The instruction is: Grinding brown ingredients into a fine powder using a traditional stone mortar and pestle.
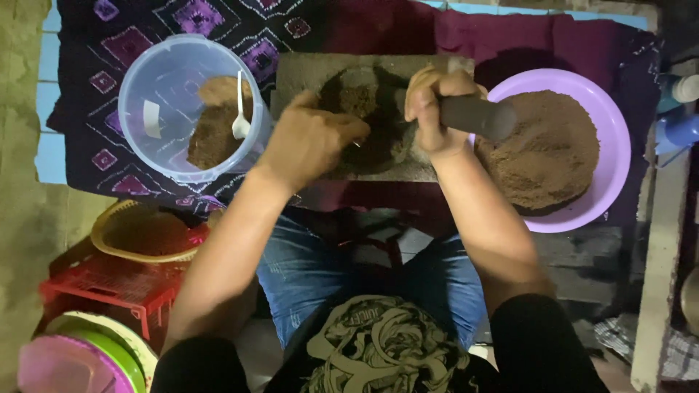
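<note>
A grey stone grinding slab [298, 73] lies in front of me on a dark patterned cloth, with a patch of brown ground paste [360, 102] in its hollow. My right hand [433, 109] is closed around a dark stone pestle [477, 116] that lies across the slab's right side. My left hand [309, 138] rests on the slab's left part, fingers curled at the paste; whether it holds anything is hidden.
A clear plastic tub [156, 80] with brown powder and a white spoon [240, 124] stands at the left. A purple bowl [608, 131] heaped with brown powder sits at the right. A yellow basket [145, 233], a red crate [109, 284] and stacked plates [80, 356] are at lower left.
</note>
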